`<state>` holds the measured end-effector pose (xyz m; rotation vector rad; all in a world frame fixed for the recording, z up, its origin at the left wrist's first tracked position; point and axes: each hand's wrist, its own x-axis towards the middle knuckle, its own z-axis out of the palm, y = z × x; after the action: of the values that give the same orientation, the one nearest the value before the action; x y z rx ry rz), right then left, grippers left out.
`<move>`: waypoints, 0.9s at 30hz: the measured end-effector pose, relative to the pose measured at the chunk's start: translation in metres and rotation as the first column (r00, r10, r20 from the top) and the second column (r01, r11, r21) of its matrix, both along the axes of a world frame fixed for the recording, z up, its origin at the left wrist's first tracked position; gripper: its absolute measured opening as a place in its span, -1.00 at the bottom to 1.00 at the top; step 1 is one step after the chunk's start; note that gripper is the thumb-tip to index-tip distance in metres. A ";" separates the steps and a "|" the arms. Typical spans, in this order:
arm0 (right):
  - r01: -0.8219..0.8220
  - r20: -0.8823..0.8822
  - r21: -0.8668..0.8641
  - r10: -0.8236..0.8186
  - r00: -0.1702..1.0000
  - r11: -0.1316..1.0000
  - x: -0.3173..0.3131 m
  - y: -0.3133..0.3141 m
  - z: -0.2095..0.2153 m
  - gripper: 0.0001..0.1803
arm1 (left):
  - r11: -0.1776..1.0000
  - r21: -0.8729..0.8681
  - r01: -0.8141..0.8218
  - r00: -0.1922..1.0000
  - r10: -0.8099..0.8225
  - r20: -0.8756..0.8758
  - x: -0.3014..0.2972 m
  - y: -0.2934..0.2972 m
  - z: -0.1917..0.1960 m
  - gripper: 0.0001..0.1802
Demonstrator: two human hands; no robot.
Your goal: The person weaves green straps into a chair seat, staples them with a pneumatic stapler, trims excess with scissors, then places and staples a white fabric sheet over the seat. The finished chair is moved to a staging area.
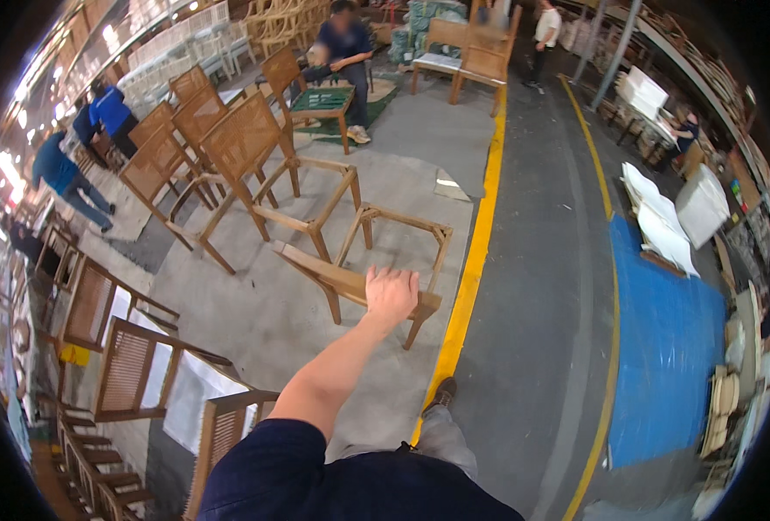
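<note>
My left hand (392, 293) is closed over the top rail of a brown wooden chair (329, 271). The fingers wrap over the far side of the rail, so their tips are hidden. That chair stands on the grey floor with its back toward me, and its seat is a bare open frame. Just beyond it to the left stands another wooden chair (244, 143) with a woven back and an open seat frame. A similar chair (155, 174) is beside that one. My right hand is out of view.
A yellow floor line (480, 252) runs right of the chair. Chairs with slatted backs (129, 369) stand at near left. A seated person (346, 52) is beside a green-seated chair (320, 100) ahead. Blue sheeting (663, 330) lies at right. Other people are further off.
</note>
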<state>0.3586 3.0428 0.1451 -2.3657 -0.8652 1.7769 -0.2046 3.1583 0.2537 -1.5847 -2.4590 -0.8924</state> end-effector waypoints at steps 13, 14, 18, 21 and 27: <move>0.053 -0.124 0.618 0.031 0.992 0.785 -0.140 0.500 0.068 -0.67 | 0.979 -0.185 -0.084 0.980 0.114 0.161 0.023 -0.035 0.003 -0.65; -0.076 -0.155 0.589 0.205 0.966 0.805 -0.193 0.522 0.071 -0.65 | 0.959 -0.259 -0.117 0.970 0.167 0.178 0.028 -0.049 0.013 -0.63; -0.427 -0.168 0.522 0.580 0.797 0.738 -0.370 0.541 0.049 -0.64 | 0.852 -0.377 -0.363 0.878 0.448 0.169 0.052 -0.078 0.008 -0.48; -0.742 -0.068 0.371 0.813 0.578 0.558 -0.457 0.544 0.015 -0.54 | 0.760 -0.433 -0.485 0.773 0.604 0.193 0.066 -0.087 -0.002 -0.33; -0.925 0.328 0.375 0.925 0.190 0.057 -0.612 0.566 -0.074 -0.12 | 0.342 -0.404 -0.849 0.292 0.939 0.181 0.103 -0.110 -0.009 -0.04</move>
<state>-0.2537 3.6089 0.0707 -1.2909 -2.9225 1.2692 -0.1019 3.0480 0.2447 0.2921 -3.0922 -0.6902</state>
